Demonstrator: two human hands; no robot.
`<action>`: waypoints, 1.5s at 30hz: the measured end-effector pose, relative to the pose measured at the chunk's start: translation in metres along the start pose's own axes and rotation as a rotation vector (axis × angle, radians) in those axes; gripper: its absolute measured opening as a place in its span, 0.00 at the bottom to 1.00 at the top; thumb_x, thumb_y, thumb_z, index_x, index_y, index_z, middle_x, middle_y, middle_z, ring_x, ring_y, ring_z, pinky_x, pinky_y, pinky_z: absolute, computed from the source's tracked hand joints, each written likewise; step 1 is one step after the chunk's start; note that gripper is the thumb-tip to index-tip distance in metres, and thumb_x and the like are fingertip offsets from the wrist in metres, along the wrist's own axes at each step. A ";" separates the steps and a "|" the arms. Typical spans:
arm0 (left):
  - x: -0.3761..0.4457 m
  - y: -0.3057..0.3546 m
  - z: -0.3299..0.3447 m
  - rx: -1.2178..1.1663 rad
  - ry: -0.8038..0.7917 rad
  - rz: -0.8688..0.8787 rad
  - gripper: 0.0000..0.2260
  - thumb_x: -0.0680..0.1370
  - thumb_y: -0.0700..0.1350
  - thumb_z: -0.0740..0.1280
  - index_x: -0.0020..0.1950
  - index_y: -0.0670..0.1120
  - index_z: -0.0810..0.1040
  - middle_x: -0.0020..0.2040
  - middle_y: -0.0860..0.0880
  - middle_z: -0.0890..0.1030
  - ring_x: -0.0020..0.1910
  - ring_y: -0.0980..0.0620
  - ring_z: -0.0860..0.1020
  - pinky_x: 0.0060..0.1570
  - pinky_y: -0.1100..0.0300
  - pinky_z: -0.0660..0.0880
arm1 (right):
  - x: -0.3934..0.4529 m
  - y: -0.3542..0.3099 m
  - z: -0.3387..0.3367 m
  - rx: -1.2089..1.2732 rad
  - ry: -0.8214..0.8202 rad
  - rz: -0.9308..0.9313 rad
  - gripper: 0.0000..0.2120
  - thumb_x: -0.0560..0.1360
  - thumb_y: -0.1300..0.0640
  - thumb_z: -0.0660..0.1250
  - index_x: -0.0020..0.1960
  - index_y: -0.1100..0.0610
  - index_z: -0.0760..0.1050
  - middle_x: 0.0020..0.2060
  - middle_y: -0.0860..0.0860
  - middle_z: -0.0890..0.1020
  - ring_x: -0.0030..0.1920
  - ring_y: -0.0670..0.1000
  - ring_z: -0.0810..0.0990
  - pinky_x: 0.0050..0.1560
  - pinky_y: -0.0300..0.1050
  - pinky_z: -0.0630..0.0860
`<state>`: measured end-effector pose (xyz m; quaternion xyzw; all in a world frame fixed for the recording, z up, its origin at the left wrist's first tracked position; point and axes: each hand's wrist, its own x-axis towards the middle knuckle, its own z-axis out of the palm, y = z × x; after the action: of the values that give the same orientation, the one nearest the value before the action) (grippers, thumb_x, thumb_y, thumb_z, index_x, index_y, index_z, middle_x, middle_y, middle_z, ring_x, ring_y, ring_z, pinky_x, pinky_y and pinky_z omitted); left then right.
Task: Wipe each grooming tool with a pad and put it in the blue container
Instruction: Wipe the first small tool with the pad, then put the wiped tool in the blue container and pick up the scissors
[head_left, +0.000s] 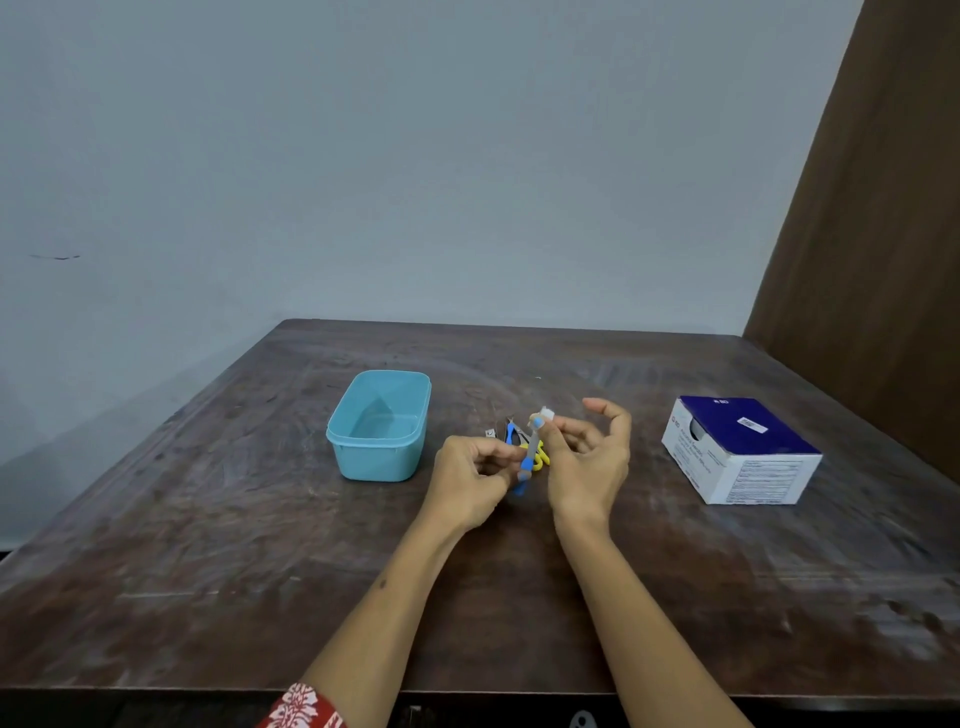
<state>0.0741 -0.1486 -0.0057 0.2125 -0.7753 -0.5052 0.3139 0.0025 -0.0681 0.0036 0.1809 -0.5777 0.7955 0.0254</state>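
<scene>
My left hand (470, 480) pinches a slim grey and blue grooming tool (529, 457) and holds it upright above the table. A small white pad (546, 414) sits at the tool's upper end, pinched by the thumb and a finger of my right hand (589, 457), whose other fingers are spread. Behind my hands lie other tools on the table: a blue-handled one (510, 431), a yellow one (542, 453) and a small metal piece (489, 433). The light blue container (382, 423) stands open to the left of my hands, with nothing visible inside.
A blue and white box (740, 449) stands on the right side of the dark wooden table (208, 571). A grey wall runs behind, and a brown panel rises at the far right. The table's front edge is near my elbows.
</scene>
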 end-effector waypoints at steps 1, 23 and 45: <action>0.000 0.000 0.000 0.003 0.000 0.000 0.11 0.69 0.34 0.73 0.50 0.39 0.82 0.41 0.49 0.82 0.38 0.60 0.79 0.41 0.68 0.77 | 0.001 0.000 0.000 0.006 0.007 0.004 0.22 0.67 0.66 0.74 0.49 0.46 0.67 0.35 0.50 0.83 0.36 0.45 0.82 0.39 0.36 0.78; 0.006 0.035 -0.054 0.038 0.399 0.055 0.07 0.69 0.33 0.72 0.46 0.39 0.83 0.38 0.46 0.83 0.32 0.62 0.79 0.42 0.63 0.80 | 0.018 0.013 -0.005 -0.184 0.304 0.046 0.12 0.73 0.61 0.70 0.53 0.58 0.71 0.42 0.52 0.80 0.44 0.49 0.80 0.50 0.41 0.75; 0.048 0.039 -0.094 0.860 0.026 -0.504 0.07 0.75 0.41 0.64 0.50 0.38 0.74 0.55 0.41 0.78 0.52 0.46 0.78 0.50 0.55 0.76 | 0.014 0.010 -0.003 -0.201 0.214 0.083 0.12 0.72 0.61 0.71 0.53 0.61 0.73 0.42 0.52 0.79 0.42 0.48 0.78 0.47 0.39 0.73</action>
<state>0.1053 -0.2248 0.0702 0.5096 -0.8341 -0.1971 0.0755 -0.0142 -0.0713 -0.0021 0.0674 -0.6552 0.7490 0.0721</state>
